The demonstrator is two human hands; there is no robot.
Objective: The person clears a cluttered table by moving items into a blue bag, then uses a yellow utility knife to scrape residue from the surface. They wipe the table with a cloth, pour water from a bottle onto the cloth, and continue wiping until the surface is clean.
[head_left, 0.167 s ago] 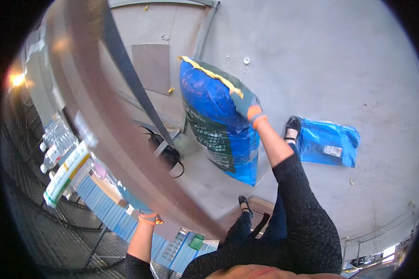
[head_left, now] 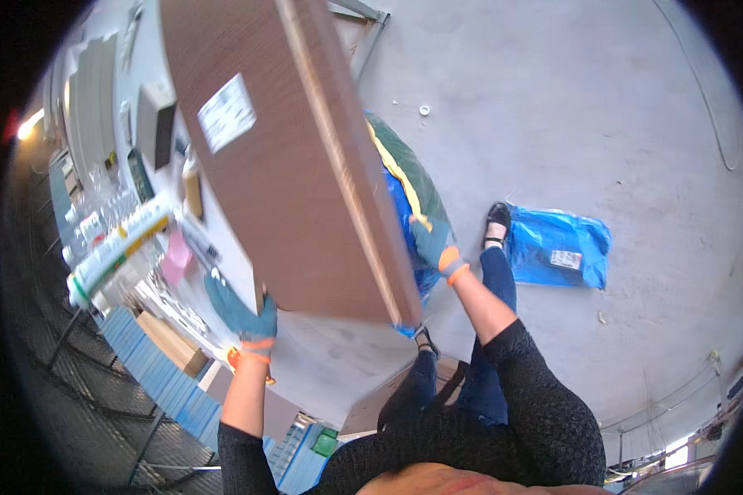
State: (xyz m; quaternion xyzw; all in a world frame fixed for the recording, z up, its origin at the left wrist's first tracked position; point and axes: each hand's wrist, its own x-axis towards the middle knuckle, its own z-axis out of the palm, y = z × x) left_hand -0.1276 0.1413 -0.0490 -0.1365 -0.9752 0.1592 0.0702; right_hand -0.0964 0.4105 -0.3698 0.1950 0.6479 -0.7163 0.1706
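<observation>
My left hand (head_left: 241, 311), in a grey-blue work glove with an orange cuff, is closed round the near lower corner of a large brown panel (head_left: 293, 206). The panel stands tilted, has a white label on its face, and is blurred by motion. My right hand (head_left: 432, 245), gloved the same way, grips the top edge of a big full sack (head_left: 417, 173) beside a yellow strip. The sack is blue and dark green; most of it is hidden behind the panel.
A flat blue plastic bag (head_left: 560, 247) lies on the grey floor by my right foot. At left are clear bottles (head_left: 111, 210), a white tube (head_left: 124, 247), a pink piece (head_left: 177, 257) and stacked blue sheets (head_left: 144, 351). A metal frame (head_left: 370, 41) stands at the far side.
The brown panel has shifted right in view, showing its labelled face and covering more of the sack. My left hand is higher in the picture. My right hand keeps its grip on the sack.
</observation>
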